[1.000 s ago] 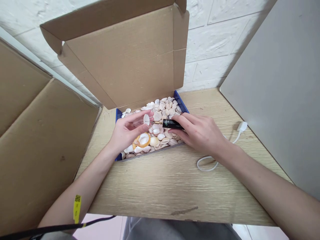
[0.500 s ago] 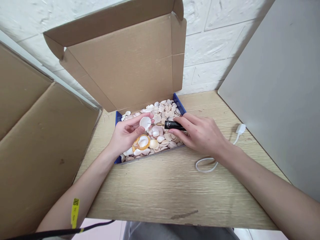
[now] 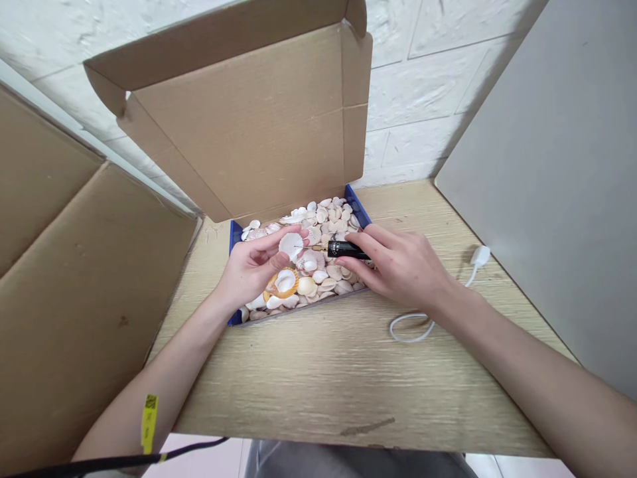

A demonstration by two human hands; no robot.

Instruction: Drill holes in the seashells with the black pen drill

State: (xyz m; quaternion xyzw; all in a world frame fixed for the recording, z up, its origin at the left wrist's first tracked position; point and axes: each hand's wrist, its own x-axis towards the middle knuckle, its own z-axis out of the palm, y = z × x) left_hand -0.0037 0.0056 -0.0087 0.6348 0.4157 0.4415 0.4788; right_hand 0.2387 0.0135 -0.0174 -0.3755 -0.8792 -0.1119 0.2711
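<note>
My left hand pinches a white scallop shell between thumb and fingers, holding it over a blue tray full of several pale shells. My right hand grips a small black tool with a thin metal tip that points left and meets the shell's face. An orange-rimmed shell lies in the tray just below my left thumb.
The open cardboard lid stands up behind the tray. A wooden table carries a white cable with plug at the right. Brown cardboard panels lean at the left, a grey board at the right.
The shell in my left hand has turned from edge-on to face the tool, and the tool tip has closed in onto it. Both hands have barely shifted.
</note>
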